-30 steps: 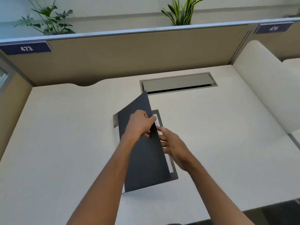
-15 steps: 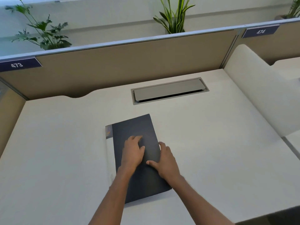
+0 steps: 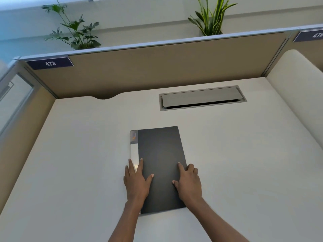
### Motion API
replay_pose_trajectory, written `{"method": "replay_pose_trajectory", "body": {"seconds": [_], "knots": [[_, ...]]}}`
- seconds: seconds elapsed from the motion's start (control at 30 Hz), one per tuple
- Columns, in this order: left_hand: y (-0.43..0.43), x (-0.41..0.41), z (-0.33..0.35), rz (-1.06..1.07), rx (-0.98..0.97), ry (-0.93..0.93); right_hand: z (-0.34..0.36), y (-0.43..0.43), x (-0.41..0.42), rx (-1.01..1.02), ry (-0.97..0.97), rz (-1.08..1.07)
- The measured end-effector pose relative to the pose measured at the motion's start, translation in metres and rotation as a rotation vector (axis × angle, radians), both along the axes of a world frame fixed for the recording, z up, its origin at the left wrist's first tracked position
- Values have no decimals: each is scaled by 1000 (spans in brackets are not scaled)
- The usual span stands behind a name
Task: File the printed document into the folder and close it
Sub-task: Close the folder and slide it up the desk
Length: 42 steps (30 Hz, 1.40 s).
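Folder first — one dark grey plastic folder (image 3: 160, 165) lies shut on the white desk (image 3: 244, 163), my left hand (image 3: 136, 180) and right hand (image 3: 188, 182) flat on its cover, fingers spread, gripping nothing. No document shows; presumably inside. Closing looks done — next, simply lift both palms.

Folder (image 3: 160, 165) shut: document inside hidden.

Folder (image 3: 160, 165): dark, closed, flat on the desk (image 3: 244, 163), centre of frame.
Left hand (image 3: 136, 182): palm down on the folder's lower left edge.
Right hand (image 3: 189, 183): palm down on its lower right edge.
Cable hatch (image 3: 201, 97): upper right of centre.
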State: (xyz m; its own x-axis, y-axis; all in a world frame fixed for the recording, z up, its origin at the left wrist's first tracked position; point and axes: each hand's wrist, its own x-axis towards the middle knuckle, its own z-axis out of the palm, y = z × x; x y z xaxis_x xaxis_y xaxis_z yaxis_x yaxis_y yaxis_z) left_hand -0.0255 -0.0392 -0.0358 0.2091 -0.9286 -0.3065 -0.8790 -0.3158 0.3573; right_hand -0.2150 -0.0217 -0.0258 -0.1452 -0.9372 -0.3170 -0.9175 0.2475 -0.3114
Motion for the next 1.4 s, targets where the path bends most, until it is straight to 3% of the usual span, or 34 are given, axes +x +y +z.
{"method": "replay_pose_trajectory", "body": {"seconds": [0.33,0.67,0.97,1.23,1.4], "knots": [[1,2,1,13,-27,51,-7,4,9,7,54,20],[-13,-1,13,243,20,59,-10,1,15,51,133,59],[-28,22,8,510,-2,368,-11,3,14,45,147,67],[-19,39,9,487,-57,744,-10,3,12,42,131,67],[-9,44,0,478,-7,935,-8,0,-2,-20,-20,-31]]}}
